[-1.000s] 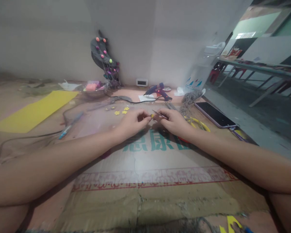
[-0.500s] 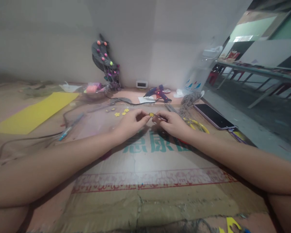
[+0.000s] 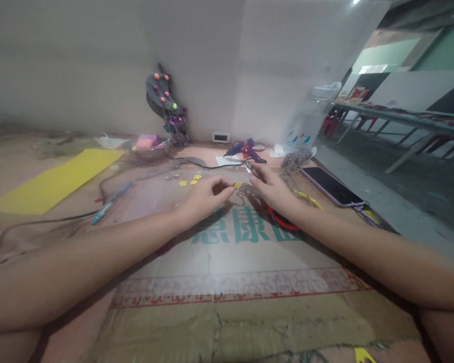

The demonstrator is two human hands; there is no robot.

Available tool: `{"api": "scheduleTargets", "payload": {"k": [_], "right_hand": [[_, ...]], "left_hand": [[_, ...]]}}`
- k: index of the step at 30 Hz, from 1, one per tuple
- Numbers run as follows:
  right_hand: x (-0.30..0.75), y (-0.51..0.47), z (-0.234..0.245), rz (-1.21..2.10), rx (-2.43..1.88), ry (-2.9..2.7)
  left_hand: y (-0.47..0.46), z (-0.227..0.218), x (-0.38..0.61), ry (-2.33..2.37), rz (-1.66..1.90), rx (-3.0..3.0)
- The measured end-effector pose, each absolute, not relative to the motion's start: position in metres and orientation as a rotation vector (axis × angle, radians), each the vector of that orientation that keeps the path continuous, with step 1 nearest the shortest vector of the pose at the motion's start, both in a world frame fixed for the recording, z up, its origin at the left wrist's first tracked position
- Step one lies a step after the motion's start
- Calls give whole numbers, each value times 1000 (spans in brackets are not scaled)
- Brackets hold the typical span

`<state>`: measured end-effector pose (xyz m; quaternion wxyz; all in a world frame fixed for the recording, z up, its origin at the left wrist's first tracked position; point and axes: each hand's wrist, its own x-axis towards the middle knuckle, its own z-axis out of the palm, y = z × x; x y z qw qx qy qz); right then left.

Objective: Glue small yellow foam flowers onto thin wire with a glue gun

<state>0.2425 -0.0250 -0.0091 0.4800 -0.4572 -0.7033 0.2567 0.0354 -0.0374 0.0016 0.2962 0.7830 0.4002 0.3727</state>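
My left hand (image 3: 208, 198) is closed in a pinch on a small yellow piece (image 3: 237, 186), which sticks out past the thumb and fingertip. My right hand (image 3: 273, 187) is curled with a small silvery pointed tool (image 3: 248, 168) at its fingertips; its exact kind is unclear. Beneath the right hand lie red-handled scissors (image 3: 283, 221), partly hidden, with greyish blades toward the yellow piece. Yellow handles (image 3: 309, 198) show behind the right wrist. Several yellow paper flowers (image 3: 194, 181) lie beyond my left hand.
A glue gun (image 3: 245, 149) with a red light rests near the wall beside a white paper. Grey yarn (image 3: 297, 159) and a phone (image 3: 333, 186) lie at right. Yellow sheet (image 3: 60, 181), pen (image 3: 111, 202) and cable are at left. A decorated grey crescent (image 3: 161, 98) leans on the wall.
My right hand has drawn slightly away from the left, and its fingertips have lifted with the silvery tool. The left hand stays in place, pinching the yellow piece. The view has tilted slightly.
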Motion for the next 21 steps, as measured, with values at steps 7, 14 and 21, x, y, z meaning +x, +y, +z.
{"api": "scheduleTargets", "payload": {"k": [7, 14, 21], "right_hand": [[237, -25, -6, 970, -1222, -1501], [242, -21, 3, 1170, -1136, -1210], [225, -27, 7, 1233, -997, -1496]], "left_hand": [[-35, -3, 35, 1075, 939, 2111], [-36, -5, 36, 1055, 880, 2178], [-35, -5, 37, 989, 859, 2202]]}}
